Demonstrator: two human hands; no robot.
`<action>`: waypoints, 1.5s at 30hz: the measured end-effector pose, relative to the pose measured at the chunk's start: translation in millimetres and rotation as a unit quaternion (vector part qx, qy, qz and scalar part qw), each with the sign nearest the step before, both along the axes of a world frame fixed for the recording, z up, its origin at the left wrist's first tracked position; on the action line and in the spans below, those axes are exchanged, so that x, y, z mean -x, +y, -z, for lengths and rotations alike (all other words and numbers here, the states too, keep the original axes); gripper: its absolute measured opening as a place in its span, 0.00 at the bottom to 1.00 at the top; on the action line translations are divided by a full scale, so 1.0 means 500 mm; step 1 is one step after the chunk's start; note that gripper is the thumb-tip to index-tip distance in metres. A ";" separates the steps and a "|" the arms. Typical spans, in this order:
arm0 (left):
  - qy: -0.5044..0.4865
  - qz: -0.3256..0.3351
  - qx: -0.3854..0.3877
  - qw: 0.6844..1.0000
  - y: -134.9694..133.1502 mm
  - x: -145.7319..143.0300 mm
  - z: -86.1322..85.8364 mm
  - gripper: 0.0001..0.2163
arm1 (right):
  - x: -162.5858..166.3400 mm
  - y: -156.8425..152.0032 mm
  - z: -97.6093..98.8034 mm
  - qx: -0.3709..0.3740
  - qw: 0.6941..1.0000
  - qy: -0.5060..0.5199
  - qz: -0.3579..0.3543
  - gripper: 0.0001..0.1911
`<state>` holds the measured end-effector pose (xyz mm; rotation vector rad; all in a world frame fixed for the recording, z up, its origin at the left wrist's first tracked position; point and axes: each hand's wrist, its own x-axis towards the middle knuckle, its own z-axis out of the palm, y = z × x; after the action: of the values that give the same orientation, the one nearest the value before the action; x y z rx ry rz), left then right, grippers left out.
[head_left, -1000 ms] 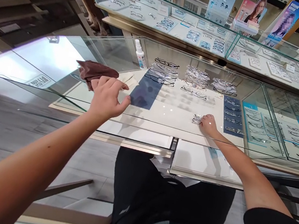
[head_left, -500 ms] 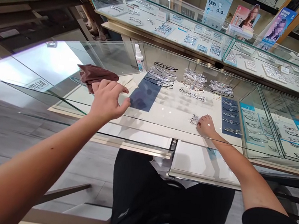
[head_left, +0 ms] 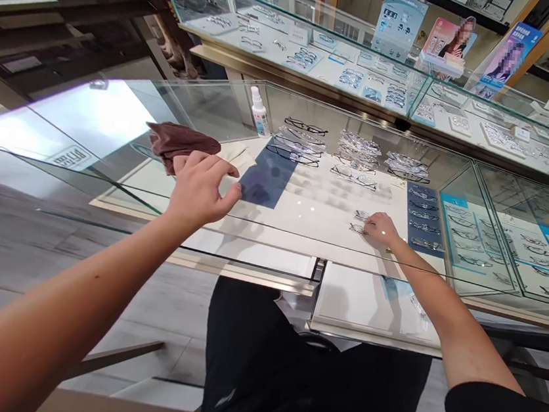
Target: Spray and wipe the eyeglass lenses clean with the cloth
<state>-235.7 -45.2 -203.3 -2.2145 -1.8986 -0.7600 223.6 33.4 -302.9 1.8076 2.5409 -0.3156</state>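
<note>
My left hand is over the glass top of the display case with thumb and fingers apart, holding nothing. Just behind it a crumpled brown cloth lies on the glass. Inside the case, low over the white shelf, my right hand has its fingers closed at a pair of eyeglasses. Another eyeglass part or frame shows just behind it; the fingers hide the right-hand ends of both. Farther back are rows of eyeglasses, and a dark blue mat lies to the left.
A white spray bottle stands at the back left of the case. Several frames lie on a blue strip right of my right hand. An open drawer juts out below. Another glass showcase runs behind.
My right hand has shifted slightly, and the eyeglasses at its fingers, bunched together before, now show as two separate pieces. My left hand keeps almost the same pose.
</note>
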 end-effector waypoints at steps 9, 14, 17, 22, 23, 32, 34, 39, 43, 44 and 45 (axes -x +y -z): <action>-0.016 0.003 0.001 1.000 -0.002 0.003 0.001 0.08 | 0.009 -0.002 -0.006 0.002 1.000 0.014 0.016 0.13; -0.006 0.004 -0.005 1.000 -0.001 0.000 0.000 0.07 | 0.022 -0.038 -0.043 -0.004 0.999 0.047 0.016 0.11; 0.006 -0.015 0.008 1.000 -0.005 -0.009 -0.012 0.05 | 0.035 -0.091 -0.073 0.029 0.996 0.089 -0.009 0.08; 0.019 -0.020 0.041 0.999 -0.018 -0.024 -0.036 0.05 | 0.078 -0.225 -0.128 0.164 0.965 0.187 -0.088 0.05; 0.019 -0.022 0.044 0.999 -0.019 -0.025 -0.039 0.05 | 0.089 -0.251 -0.143 0.205 0.949 0.219 -0.100 0.04; -0.038 0.011 0.019 0.999 -0.011 -0.023 -0.032 0.04 | 0.150 -0.334 -0.319 0.554 0.473 0.685 0.013 0.15; -0.051 0.024 0.000 0.998 -0.010 -0.021 -0.027 0.06 | 0.151 -0.327 -0.335 0.539 0.472 0.697 0.027 0.15; -0.033 0.048 -0.029 0.998 -0.005 -0.011 -0.018 0.05 | 0.154 -0.321 -0.344 0.518 0.472 0.712 0.039 0.16; -0.010 0.035 -0.036 0.999 0.006 -0.021 -0.022 0.05 | 0.157 -0.323 -0.348 0.507 0.461 0.727 0.045 0.17; -0.016 0.036 -0.039 0.998 0.002 -0.035 -0.028 0.05 | 0.159 -0.322 -0.350 0.503 0.458 0.731 0.048 0.17; -0.030 0.041 -0.045 0.998 -0.008 -0.057 -0.035 0.05 | 0.160 -0.322 -0.351 0.499 0.456 0.735 0.050 0.18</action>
<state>-207.4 -49.2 -186.0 -2.2508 -1.7720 -0.9164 143.6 -127.4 -127.6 0.9063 1.1658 -3.4750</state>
